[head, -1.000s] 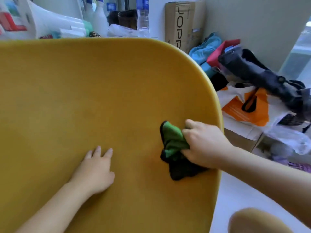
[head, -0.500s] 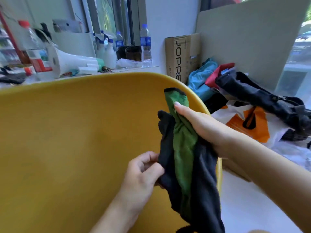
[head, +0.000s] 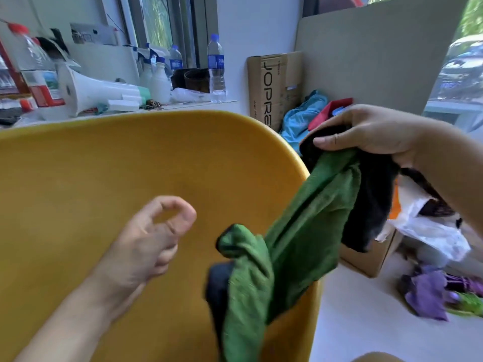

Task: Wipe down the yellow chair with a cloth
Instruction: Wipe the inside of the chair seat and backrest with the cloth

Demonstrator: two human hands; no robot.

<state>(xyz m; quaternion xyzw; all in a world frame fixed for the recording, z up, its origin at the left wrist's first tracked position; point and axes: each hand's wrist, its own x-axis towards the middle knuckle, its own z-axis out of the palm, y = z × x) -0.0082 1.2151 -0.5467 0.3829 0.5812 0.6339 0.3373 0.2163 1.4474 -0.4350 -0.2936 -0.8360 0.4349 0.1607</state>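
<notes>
My right hand pinches the cloth by its top end, off the right edge of the yellow chair; the rest hangs limp in green and dark folds across the chair's edge. My left hand holds nothing, fingers loosely curled over the chair's surface. The cloth looks light, soft and floppy, so I judge it should be bunched into a pad in the palm before I press it down. The chair looks hard, smooth and stiff, likely easy to steady with a flat palm. On the cardboard box by the wall I read "JOPRA" running down its side. The labels on the bottles on the counter behind are too small to read.
</notes>
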